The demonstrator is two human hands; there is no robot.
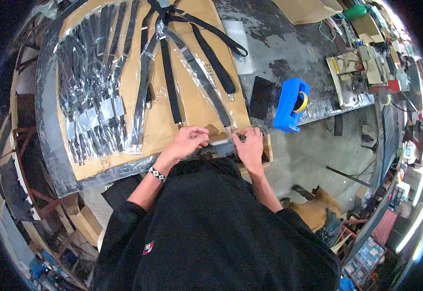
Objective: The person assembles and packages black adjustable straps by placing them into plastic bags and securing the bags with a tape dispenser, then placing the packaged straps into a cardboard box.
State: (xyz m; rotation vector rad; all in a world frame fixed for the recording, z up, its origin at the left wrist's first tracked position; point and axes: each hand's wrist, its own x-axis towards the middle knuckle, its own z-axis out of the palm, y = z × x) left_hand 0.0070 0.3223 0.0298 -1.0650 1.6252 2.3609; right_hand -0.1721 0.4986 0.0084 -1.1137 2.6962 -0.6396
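At the near edge of the cardboard, my left hand is closed, its fingers curled and the thumb near the fingertips; what it pinches, if anything, is too small to make out. My right hand is curled at the same edge, beside the lower clip end of a black suspender strap in a clear plastic sleeve. Between the hands lies a shiny, pale strip, partly hidden. More black suspenders with metal clips spread above my hands, joined near the top.
Several bagged suspenders lie in a pile at the left of the cardboard sheet. A blue tape dispenser with a yellow-cored roll stands right of it, next to a black flat piece. Boxes and tools crowd the far right.
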